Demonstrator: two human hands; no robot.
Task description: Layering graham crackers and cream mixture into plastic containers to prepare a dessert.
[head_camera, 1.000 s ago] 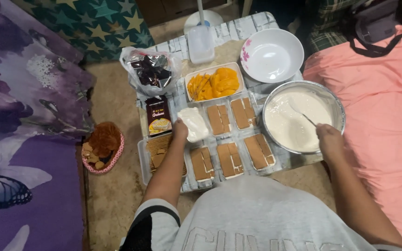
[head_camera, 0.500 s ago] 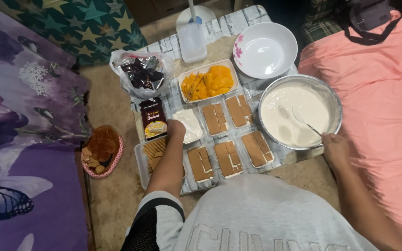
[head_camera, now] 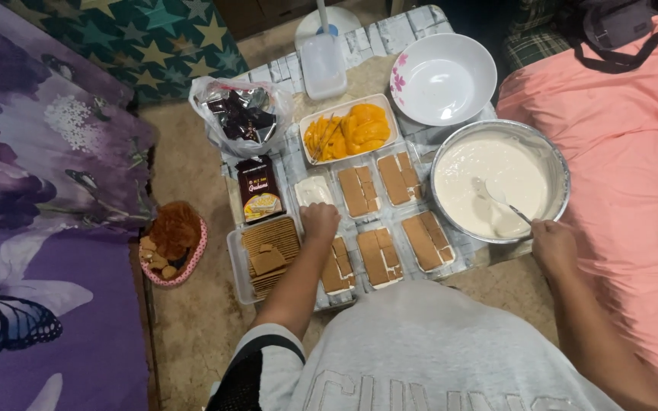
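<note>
right hand (head_camera: 554, 245) grips the spoon (head_camera: 500, 202) handle at the metal bowl's (head_camera: 561, 164) near rim; thick cream looks heavy, sticky. left hand (head_camera: 320, 222) closed on a light, flexible tub (head_camera: 313, 190).

From the head camera I see my own torso filling the bottom of the view: a light grey T-shirt (head_camera: 436, 350) of soft, slightly heathered cloth, with large block lettering across the chest in outline, tone on tone with the fabric. The left sleeve (head_camera: 257, 369) is short and differs from the body: it is black, with a narrow white band running across it near the shoulder seam, and it ends above the elbow. Below it my left forearm is bare down to the left hand (head_camera: 319, 222). My right arm is bare too as far as I can see it, down to the right hand (head_camera: 554, 247); its sleeve is out of view. I see no watch, ring or bracelet on either wrist.
</note>
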